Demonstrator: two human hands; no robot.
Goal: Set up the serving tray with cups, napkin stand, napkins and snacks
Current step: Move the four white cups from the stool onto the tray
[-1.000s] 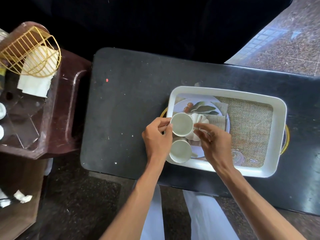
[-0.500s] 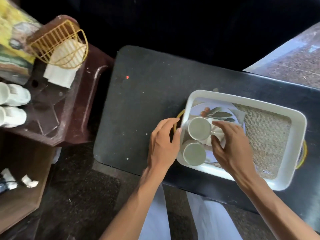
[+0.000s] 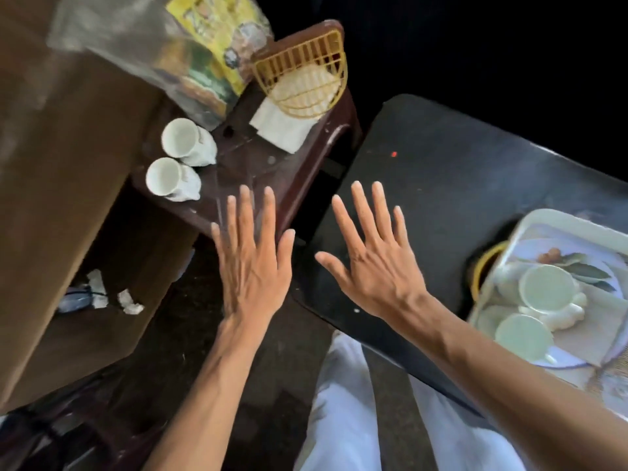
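Both your hands are spread flat in the middle of the frame, fingers straight and fanned wide, holding nothing. Your left hand point(image 3: 253, 266) lies over the near edge of the dark brown plastic stool point(image 3: 272, 164). Your right hand point(image 3: 373, 266) is over the left end of the black tabletop point(image 3: 458, 181). Whether either palm touches the surface below cannot be told.

The white rectangular serving tray point(image 3: 530, 222) is at the right edge of the frame, on the black tabletop, well apart from your right hand. Its yellow handle point(image 3: 484, 266) shows at its left end. Two white ceramic cups point(image 3: 547, 287) stand in it, mouths up, one just below the other, on a round plate with a leaf print point(image 3: 584, 266).

On the stool, left of centre, two more white cups of the same kind point(image 3: 185, 139) stand side by side, near your left fingertips point(image 3: 244, 192) but not touching them. At the stool's far end, top centre, the yellow slatted napkin stand point(image 3: 302, 76) sits tilted on a stack of white paper napkins point(image 3: 282, 125). Just left of it, at the top of the frame, is a clear plastic snack bag with a yellow label point(image 3: 204, 45), blurred.
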